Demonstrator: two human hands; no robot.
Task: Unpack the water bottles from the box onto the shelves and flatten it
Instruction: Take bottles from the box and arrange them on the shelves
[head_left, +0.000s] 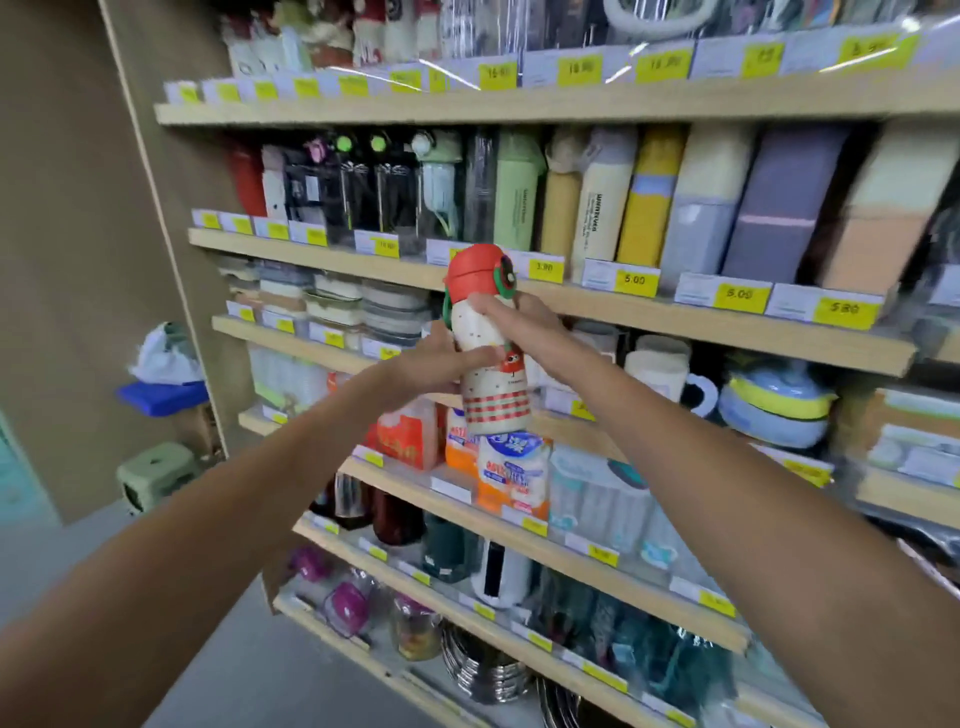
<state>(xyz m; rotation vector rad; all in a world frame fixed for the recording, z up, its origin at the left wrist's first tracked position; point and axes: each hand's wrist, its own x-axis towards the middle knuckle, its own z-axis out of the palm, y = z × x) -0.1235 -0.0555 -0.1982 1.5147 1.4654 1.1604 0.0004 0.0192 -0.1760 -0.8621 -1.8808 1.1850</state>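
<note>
I hold a cream water bottle (491, 384) with a red cap, green strap and red-green stripes upright in front of the shelves, at mid height. My left hand (434, 364) grips its body from the left. My right hand (519, 325) wraps its upper part from the right, just under the cap. The box is out of view.
Wooden shelves (675, 322) with yellow price tags fill the view, packed with bottles, boxed flasks, food containers, mugs and tissue packs. A green step stool (156, 470) and a blue-lidded bin (163, 397) stand on the floor at the left, by the beige side panel.
</note>
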